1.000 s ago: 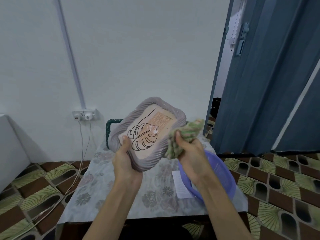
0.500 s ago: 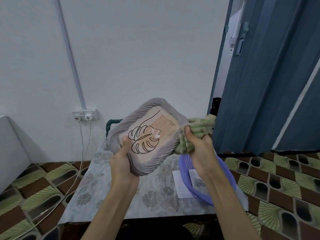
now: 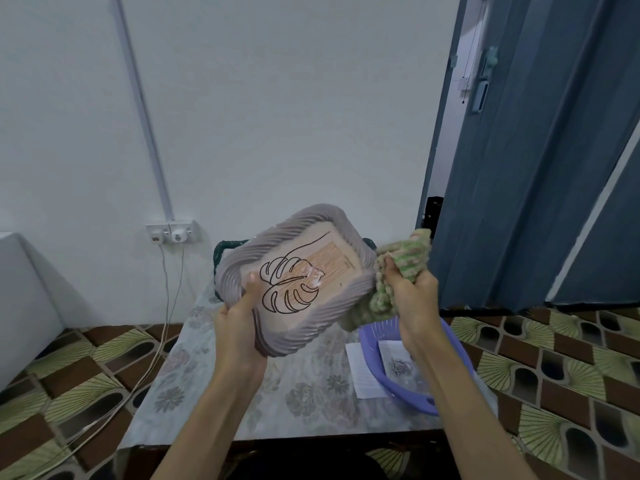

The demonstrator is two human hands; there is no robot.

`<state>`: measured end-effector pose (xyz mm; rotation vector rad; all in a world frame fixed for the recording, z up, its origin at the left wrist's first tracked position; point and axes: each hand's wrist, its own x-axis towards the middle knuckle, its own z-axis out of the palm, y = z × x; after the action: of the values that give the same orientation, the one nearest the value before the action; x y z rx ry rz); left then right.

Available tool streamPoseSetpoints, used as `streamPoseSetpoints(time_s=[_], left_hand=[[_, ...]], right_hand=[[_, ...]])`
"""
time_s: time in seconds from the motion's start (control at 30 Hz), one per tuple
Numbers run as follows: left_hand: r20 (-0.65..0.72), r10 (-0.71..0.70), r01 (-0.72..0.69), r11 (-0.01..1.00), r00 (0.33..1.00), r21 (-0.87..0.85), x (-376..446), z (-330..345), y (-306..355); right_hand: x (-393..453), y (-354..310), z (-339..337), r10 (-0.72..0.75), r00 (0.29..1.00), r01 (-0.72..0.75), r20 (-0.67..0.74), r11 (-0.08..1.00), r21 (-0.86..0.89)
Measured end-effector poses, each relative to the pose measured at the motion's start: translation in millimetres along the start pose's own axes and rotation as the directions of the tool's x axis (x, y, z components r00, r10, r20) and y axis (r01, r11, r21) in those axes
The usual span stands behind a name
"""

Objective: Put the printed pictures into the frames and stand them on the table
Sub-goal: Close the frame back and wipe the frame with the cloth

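Above floral table (image 3: 194,386), left hand (image 3: 239,327) gripping frame (image 3: 294,271), right hand (image 3: 412,296) clutching cloth (image 3: 408,254).

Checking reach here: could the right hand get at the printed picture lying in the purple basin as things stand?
Probably not right away: the right hand grips a green cloth, though the printed picture lies uncovered just below it.

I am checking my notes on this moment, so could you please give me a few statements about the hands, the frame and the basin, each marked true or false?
1. The left hand holds the grey picture frame up off the table. True.
2. The right hand is empty. False: it grips a green cloth.
3. The frame shows a leaf line drawing. True.
4. The purple basin is on the floor. False: it sits on the table.
5. A printed picture lies in the basin. True.
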<state>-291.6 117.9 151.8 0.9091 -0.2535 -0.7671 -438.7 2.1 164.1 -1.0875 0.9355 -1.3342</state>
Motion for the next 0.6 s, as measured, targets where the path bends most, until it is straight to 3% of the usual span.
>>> streamPoseSetpoints(time_s=[0.07, 0.13, 0.2, 0.27, 0.33, 0.43, 0.53, 0.6], left_hand=[[0.016, 0.012, -0.012, 0.998, 1.0, 0.055, 4, -4, 4], [0.074, 0.017, -0.025, 0.993, 0.997, 0.117, 5, -6, 8], [0.121, 0.028, -0.048, 0.984, 0.992, 0.171, 6, -9, 11], [0.158, 0.036, -0.069, 0.976, 0.987, 0.206, 6, -9, 13], [0.188, 0.031, -0.076, 0.969, 0.982, 0.237, 5, -8, 15], [0.17, -0.015, -0.028, 0.969, 0.985, 0.246, 7, -6, 15], [0.157, -0.072, 0.036, 0.975, 0.985, 0.217, 8, -6, 16], [0.182, -0.073, 0.03, 0.974, 0.981, 0.227, 10, -8, 20]], right_hand=[[7, -7, -10, -0.023, 1.0, 0.024, -0.012, 1.0, 0.003], [11, -16, -18, -0.057, 0.981, 0.058, 0.184, 0.998, -0.003], [5, -25, -20, -0.065, 0.886, 0.137, 0.46, 0.982, -0.126], [2, -24, -17, -0.072, 0.836, 0.296, 0.544, 0.894, -0.337], [1, -16, -13, -0.172, 0.889, 0.372, 0.425, 0.812, -0.449], [2, -6, -11, -0.285, 0.944, 0.328, 0.165, 0.853, -0.406], [8, -8, -14, -0.155, 0.988, 0.15, -0.007, 0.966, -0.212], [14, -15, -21, -0.051, 0.999, 0.051, -0.013, 0.998, -0.023]])
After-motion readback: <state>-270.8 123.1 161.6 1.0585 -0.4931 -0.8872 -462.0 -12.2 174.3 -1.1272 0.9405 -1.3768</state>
